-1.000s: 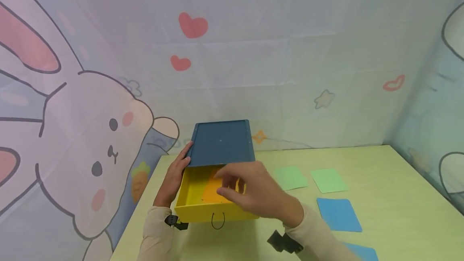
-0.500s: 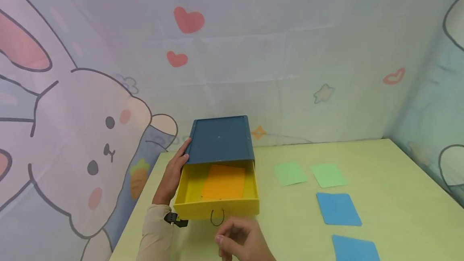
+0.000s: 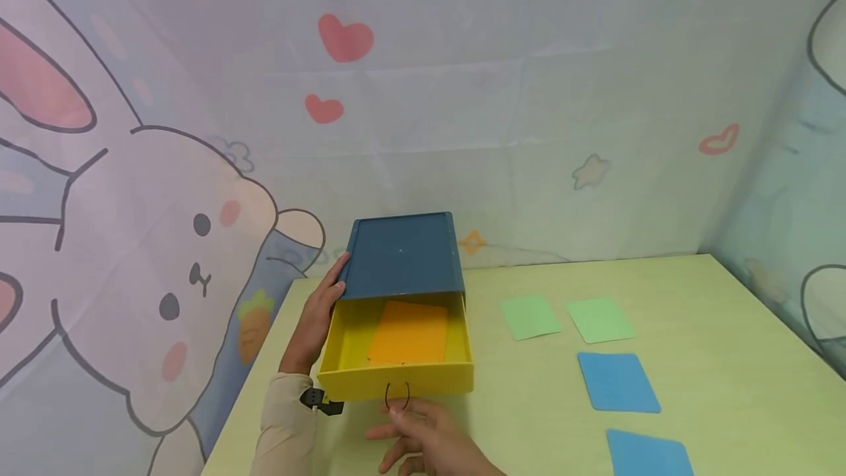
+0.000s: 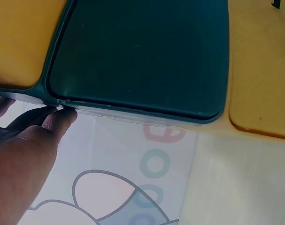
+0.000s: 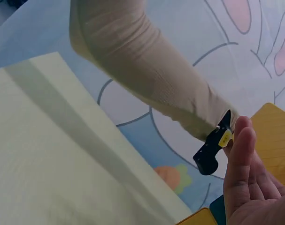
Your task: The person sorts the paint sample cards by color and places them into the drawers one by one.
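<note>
A yellow drawer [image 3: 429, 380] sticks out of the front of a dark blue box cover [image 3: 399, 252]. Inside the drawer lies an orange paper square [image 3: 410, 333]. My left hand [image 3: 313, 329] rests along the cover's left side, its fingers stretched out; in the left wrist view its fingertips touch the cover's edge [image 4: 142, 108]. A thin dark cord loop [image 3: 388, 393] hangs from the drawer's front. Right at the bottom of that loop is my right hand [image 3: 429, 439], thumb and fingers spread apart. The right wrist view also shows its fingers [image 5: 238, 164] straight.
To the right on the pale table [image 3: 542, 402] lie two green paper squares [image 3: 530, 316] [image 3: 600, 319] and two blue ones [image 3: 618, 382] [image 3: 651, 454]. A printed cloth backdrop [image 3: 515, 109] rises behind the table's far edge.
My right hand has withdrawn from over the drawer toward the front, then spread its fingers and moved up to the cord loop. The orange square came into full sight. My left hand stays put.
</note>
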{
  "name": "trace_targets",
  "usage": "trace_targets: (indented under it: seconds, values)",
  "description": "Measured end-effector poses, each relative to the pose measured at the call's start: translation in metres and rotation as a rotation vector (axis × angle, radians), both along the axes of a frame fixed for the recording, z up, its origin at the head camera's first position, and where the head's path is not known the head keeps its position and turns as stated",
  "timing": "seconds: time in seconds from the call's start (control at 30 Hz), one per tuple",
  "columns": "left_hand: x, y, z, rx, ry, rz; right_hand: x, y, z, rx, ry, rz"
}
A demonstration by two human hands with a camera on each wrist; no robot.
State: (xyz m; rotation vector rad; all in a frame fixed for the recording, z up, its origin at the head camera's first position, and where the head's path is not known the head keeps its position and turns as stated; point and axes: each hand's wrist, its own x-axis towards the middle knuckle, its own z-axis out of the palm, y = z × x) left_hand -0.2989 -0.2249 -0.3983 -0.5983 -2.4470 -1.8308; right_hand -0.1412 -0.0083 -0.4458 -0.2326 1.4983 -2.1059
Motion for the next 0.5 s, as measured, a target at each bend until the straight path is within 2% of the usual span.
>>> trace_targets:
  seconds: [0.23, 0.5]
  values:
    - [0.001, 0.0, 0.001, -0.008, 0.0, 0.001, 0.003, -0.001, 0.01, -0.03, -0.021, -0.03]
    - [0.002, 0.0, 0.002, 0.012, -0.003, -0.014, 0.005, 0.001, 0.015, -0.162, 0.005, -0.019]
